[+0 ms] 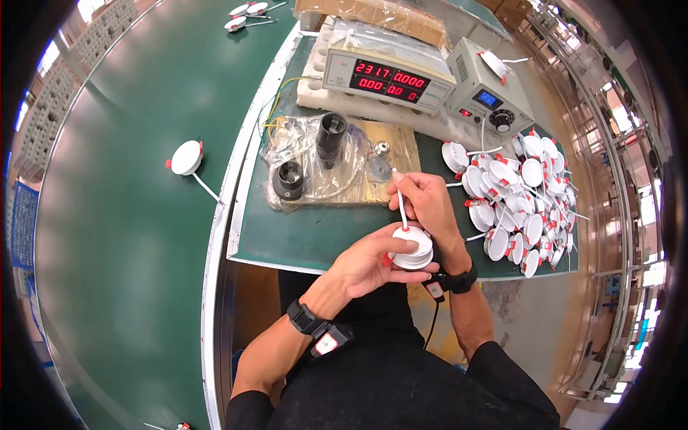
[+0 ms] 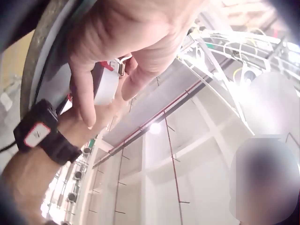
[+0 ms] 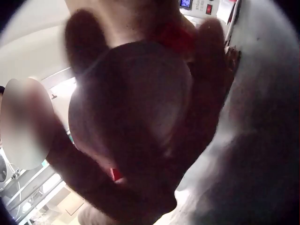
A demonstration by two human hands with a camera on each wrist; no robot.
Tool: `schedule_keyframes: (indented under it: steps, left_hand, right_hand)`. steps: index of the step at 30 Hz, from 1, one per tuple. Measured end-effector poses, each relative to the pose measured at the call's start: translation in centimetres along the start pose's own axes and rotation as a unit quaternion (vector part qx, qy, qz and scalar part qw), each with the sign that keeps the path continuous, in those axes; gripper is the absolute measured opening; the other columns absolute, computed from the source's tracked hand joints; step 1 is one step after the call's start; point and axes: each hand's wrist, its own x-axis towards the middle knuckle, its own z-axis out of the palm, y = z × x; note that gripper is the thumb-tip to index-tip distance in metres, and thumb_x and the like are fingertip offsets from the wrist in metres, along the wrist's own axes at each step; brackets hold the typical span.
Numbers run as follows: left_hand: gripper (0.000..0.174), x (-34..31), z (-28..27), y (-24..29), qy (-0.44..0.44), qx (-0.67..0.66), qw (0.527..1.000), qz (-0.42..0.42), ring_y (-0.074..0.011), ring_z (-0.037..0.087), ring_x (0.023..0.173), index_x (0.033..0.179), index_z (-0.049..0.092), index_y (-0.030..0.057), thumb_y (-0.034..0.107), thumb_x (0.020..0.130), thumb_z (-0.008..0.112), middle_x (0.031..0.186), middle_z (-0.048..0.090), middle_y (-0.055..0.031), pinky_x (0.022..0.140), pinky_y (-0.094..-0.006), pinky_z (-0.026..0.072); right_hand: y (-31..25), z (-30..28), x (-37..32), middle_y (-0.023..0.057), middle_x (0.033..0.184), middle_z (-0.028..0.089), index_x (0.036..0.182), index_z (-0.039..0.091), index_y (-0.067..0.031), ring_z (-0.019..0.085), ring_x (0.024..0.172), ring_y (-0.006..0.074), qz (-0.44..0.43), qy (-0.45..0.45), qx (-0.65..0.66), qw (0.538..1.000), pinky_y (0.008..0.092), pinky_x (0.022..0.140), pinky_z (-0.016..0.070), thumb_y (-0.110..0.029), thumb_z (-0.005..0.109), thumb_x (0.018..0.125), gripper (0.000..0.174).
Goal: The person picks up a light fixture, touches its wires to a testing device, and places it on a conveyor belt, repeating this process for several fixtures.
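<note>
A round white lamp (image 1: 411, 247) with red clips is gripped in the left hand (image 1: 365, 264), its thumb on top and fingers beneath. From the lamp a white cable (image 1: 402, 208) rises to the right hand (image 1: 428, 204), which pinches its end between thumb and forefinger. In the left wrist view the left hand (image 2: 126, 33) curls around the lamp (image 2: 107, 86), mostly hidden. The right wrist view shows the lamp's dark round face (image 3: 136, 98) with fingers on both sides. Just beyond the right hand, a small metal-topped fitting (image 1: 381, 148) stands on the wooden board (image 1: 398, 140).
Black sockets (image 1: 289, 180) stand on plastic film at the board's left. Behind are a meter with red digits (image 1: 387, 77) and a grey box with a knob (image 1: 487, 89). Many white lamps (image 1: 532, 172) are heaped at right; one lamp (image 1: 187, 158) lies on the left green surface.
</note>
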Motion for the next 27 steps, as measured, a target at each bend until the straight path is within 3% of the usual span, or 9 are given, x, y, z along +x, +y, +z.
schedule_keyframes:
  steps: [10, 25, 27]
  left_hand:
    - [0.041, 1.1, 0.5, 0.8, 0.068, 0.059, 0.996, 0.005, -0.0395, 0.068, 0.112, 0.136, 0.048, 0.0012, 0.006, 0.097, 0.061, 0.125, 0.064, -0.0169, 0.094, -0.0446, 0.0611]
    - [0.041, 1.8, -0.6, 1.1, 0.066, 0.082, 0.994, 0.021, -0.0348, 0.068, 0.113, 0.133, 0.051, -0.0018, 0.006, 0.095, 0.065, 0.124, 0.065, -0.0191, 0.095, -0.0449, 0.0604]
    - [0.042, 1.3, -0.3, 1.5, 0.068, 0.091, 0.994, 0.001, -0.0347, 0.068, 0.114, 0.133, 0.051, -0.0011, 0.007, 0.094, 0.067, 0.125, 0.065, -0.0181, 0.096, -0.0456, 0.0596]
  right_hand:
    - [0.0, 0.0, 1.5, 0.0031, 0.065, 0.064, 0.085, 0.070, 0.0025, 0.047, 0.048, 0.0036, 0.028, -0.025, -0.021, 0.999, 0.0220, 0.042, 0.0351, -0.026, 0.060, 0.101, 0.034]
    - [0.9, 0.2, 2.3, 0.0029, 0.063, 0.061, 0.084, 0.068, 0.0026, 0.049, 0.050, 0.0067, 0.003, -0.027, -0.023, 0.999, 0.0264, 0.045, 0.0395, -0.025, 0.058, 0.102, 0.034]
    - [1.3, 0.2, 2.2, 0.0014, 0.063, 0.062, 0.084, 0.069, 0.0004, 0.046, 0.048, 0.0040, -0.006, -0.016, -0.022, 1.000, 0.0238, 0.043, 0.0350, -0.026, 0.061, 0.101, 0.033]
